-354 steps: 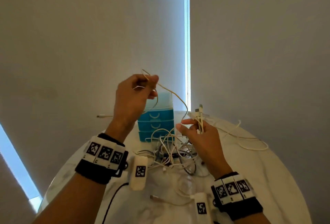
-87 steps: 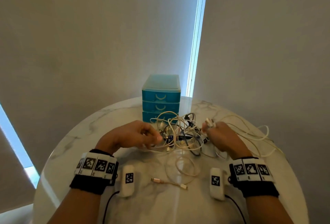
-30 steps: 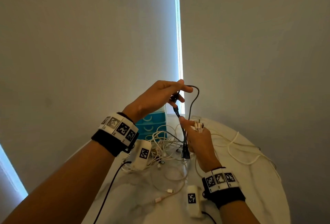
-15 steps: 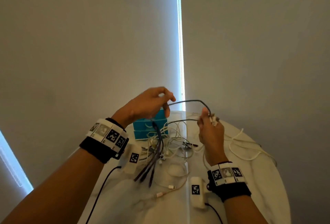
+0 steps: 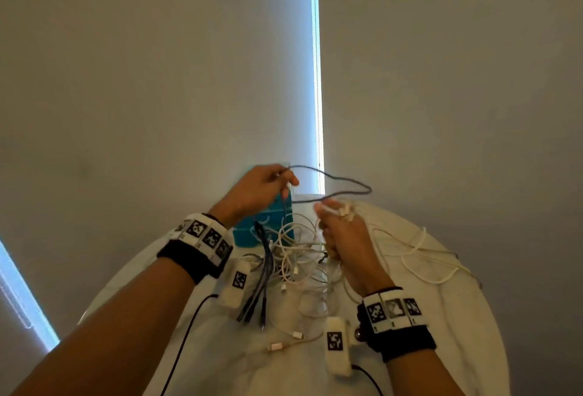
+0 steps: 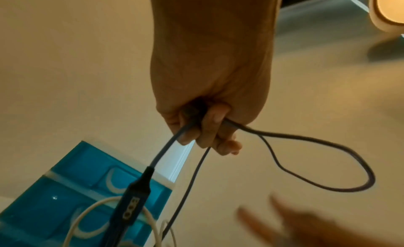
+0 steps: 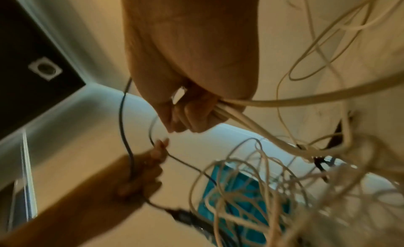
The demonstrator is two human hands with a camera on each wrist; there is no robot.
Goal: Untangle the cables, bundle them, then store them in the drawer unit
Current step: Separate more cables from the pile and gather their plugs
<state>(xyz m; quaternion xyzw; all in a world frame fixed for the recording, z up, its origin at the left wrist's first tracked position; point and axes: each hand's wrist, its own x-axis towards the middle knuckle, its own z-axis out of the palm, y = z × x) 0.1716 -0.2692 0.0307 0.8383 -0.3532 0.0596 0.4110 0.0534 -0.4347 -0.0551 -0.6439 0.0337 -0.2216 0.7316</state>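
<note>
My left hand is raised over the table and grips a dark cable, which loops out to the right. In the left wrist view my fingers curl round this cable; its splitter block hangs below. Its branched plug ends trail onto the table. My right hand grips several white cable ends just under the dark loop. A tangle of white cables lies between my hands. The blue drawer unit stands behind it with its drawers shut, partly hidden by my left hand.
The round white marble table stands in a wall corner with a bright window slit behind. Loose white cable loops spread to the right. A pink-tipped cable lies near the front, between the two wrist camera pods.
Over the last second my left hand has come down with the dark cable, whose loop now spreads wider to the right. My right hand has kept hold of the white ends.
</note>
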